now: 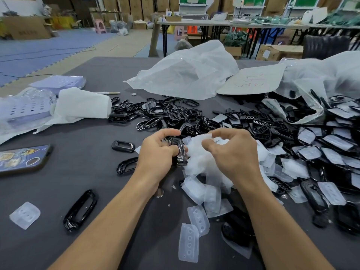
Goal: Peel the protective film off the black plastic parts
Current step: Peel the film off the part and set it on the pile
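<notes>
Two-handed, close together mid-bench (83, 129). Bracing part (178, 151) in clamped left hand (155, 152), curling right hand (231, 152) over film heap (196, 162), probably for dumping; can't tell if pinching.

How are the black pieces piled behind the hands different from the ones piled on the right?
The middle pile is bare, glossy black frames; the right pile mostly wears whitish film patches. The middle pile lies beyond the left hand; the right pile spreads past the right hand, beside a clear bag. Both are black plastic parts on the dark table.
</notes>
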The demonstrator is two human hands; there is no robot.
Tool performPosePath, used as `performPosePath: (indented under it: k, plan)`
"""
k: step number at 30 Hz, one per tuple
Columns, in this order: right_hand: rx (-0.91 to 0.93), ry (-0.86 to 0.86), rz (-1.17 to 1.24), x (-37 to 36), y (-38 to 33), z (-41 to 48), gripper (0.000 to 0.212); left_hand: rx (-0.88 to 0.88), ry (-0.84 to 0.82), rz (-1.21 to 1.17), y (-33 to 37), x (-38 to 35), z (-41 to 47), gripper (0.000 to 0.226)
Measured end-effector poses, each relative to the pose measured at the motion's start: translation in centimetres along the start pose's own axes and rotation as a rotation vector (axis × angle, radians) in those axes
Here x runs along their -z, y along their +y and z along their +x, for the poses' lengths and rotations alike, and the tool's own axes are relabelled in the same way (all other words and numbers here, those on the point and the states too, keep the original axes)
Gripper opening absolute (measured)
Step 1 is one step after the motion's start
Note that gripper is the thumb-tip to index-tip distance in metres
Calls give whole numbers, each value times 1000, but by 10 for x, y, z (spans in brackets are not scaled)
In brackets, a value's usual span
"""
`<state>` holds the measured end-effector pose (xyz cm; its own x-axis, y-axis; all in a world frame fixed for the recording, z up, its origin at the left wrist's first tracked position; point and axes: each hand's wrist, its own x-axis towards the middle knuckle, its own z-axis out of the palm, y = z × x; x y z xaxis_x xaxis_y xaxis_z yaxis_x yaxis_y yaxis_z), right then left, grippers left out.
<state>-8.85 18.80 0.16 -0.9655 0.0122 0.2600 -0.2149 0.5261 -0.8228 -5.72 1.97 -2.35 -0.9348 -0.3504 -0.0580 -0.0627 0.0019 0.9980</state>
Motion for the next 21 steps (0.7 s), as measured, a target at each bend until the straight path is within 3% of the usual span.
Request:
performPosePath:
  k: [2,5,12,16,18,21]
  plan:
    - [33,-33,-62,-2,-1,-1,24,6,-146,-12,3,-1,-5,56]
    - [45,-83,-56,-5,0,0,18,15,-245,13,2,-8,-9,57]
    - [138,-92,-142,-3,3,-1,16,17,-114,-17,0,-13,-8,41]
    - [188,-30,-323,1,3,-3,28,107,-42,-231,5,-3,-5,37]
    - [239,-10,-243,0,-1,-7,32,120,-58,-252,6,-1,-4,39]
    - [272,-24,-81,-9,-10,-13,17,-7,-82,-140,4,-4,-6,43]
